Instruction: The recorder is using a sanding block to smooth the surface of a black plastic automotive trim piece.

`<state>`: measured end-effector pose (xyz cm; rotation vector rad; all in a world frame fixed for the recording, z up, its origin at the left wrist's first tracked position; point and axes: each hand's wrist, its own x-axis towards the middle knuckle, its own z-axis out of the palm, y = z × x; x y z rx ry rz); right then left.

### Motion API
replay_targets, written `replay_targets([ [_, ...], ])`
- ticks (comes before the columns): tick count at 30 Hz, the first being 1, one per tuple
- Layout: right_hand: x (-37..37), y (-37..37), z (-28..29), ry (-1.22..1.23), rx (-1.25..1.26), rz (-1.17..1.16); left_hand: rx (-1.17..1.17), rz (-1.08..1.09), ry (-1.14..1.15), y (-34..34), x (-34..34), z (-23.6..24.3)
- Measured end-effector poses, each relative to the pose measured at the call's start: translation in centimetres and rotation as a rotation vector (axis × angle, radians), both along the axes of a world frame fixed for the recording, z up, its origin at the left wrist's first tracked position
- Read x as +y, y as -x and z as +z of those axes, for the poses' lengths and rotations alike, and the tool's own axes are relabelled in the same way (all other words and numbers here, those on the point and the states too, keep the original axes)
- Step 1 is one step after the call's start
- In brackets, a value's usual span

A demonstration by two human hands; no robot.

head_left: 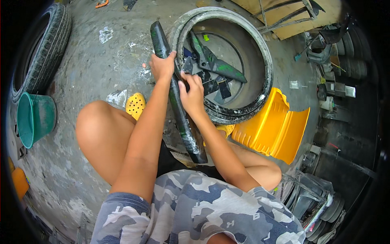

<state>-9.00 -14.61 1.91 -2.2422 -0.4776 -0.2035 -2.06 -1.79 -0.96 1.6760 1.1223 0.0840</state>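
Observation:
A long, slightly curved dark panel (185, 126) with green and black worn patches lies lengthwise between my legs, its far end against the rim of a round tub. My left hand (163, 67) is closed round its upper part. At the panel's right edge is my right hand (192, 94), thumb and bent fingers apart; nothing shows between them, though the palm side is hidden. Inside the round grey tub (266, 61), a forked black-and-green plastic part (217, 63) rests over several dark flat pieces (211, 86).
A yellow plastic container (260, 130) touches the tub's near right side. To the left are a green bucket (40, 118) and a tyre (50, 44). My yellow clog (135, 105) stands left of the panel. Metal frames and stacked parts (313, 199) line the right side.

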Motion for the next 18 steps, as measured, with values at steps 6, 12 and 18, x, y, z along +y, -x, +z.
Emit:
replay_targets([
  [6, -5.0, 9.2, 0.6, -0.083, 0.216, 0.012, -0.015, 0.022, -0.055, 1.0, 1.2, -0.5],
  [12, -1.0, 1.2, 0.0, 0.029, 0.056, 0.006, 0.038, -0.073, -0.018, 0.1, -0.2, 0.8],
  [18, -4.8, 8.8, 0.7, -0.107, 0.227, 0.008, 0.083, -0.044, -0.064, 1.0, 1.0, 1.1],
])
